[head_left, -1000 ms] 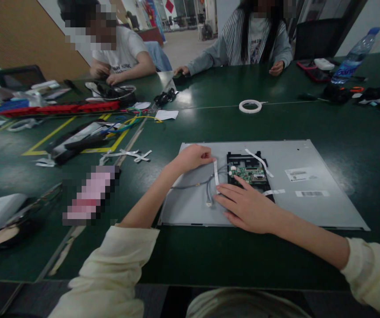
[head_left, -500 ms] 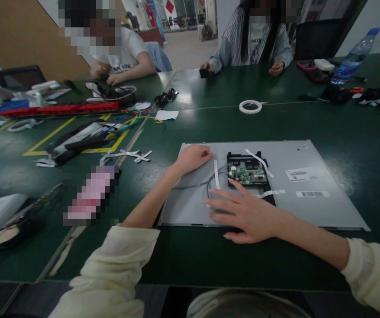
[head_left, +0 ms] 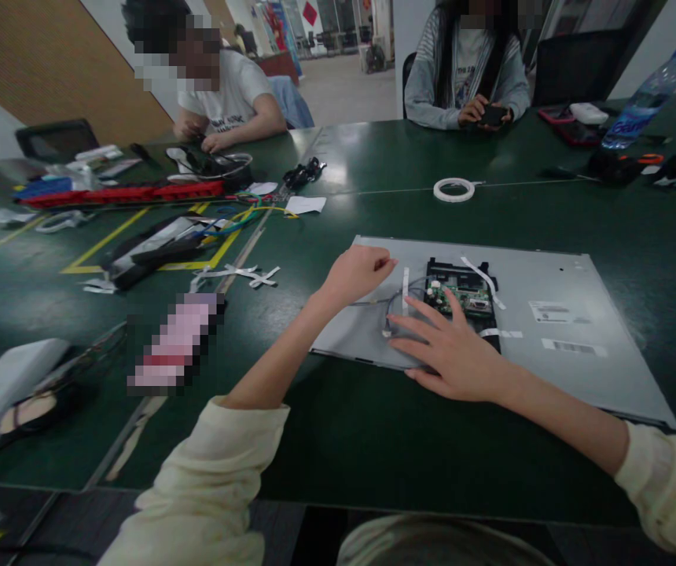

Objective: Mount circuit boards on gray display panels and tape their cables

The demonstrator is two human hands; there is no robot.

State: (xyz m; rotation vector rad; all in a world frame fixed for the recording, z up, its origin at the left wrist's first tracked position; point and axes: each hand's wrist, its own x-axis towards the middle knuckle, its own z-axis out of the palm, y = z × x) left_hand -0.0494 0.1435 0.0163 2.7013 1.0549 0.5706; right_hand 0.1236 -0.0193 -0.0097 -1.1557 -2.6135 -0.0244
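Note:
A flat grey metal display panel (head_left: 550,275) lies back side up on the green table, slightly askew to the table's front edge. Near its middle sits a black plastic bracket (head_left: 494,339) with a green circuit board (head_left: 461,299) on it. Strips of white tape (head_left: 483,279) and a thin grey cable (head_left: 394,308) lie across the back. My left hand (head_left: 358,275) is curled closed over the panel's far left part; whatever its fingers hold is hidden. With fingers spread, my right hand (head_left: 450,354) rests over the near edge, beside the board and cable.
A white tape roll (head_left: 454,189) lies beyond the panel. To the left are tape scraps (head_left: 255,275), a blurred-out phone (head_left: 178,338) and a white box-like device (head_left: 8,393). A water bottle (head_left: 648,102) stands far right. Two people sit across the table (head_left: 373,157).
The panel has turned a little, its left end shifting away from me, and both hands moved with it. Across the table, one person's hands came together around a dark object.

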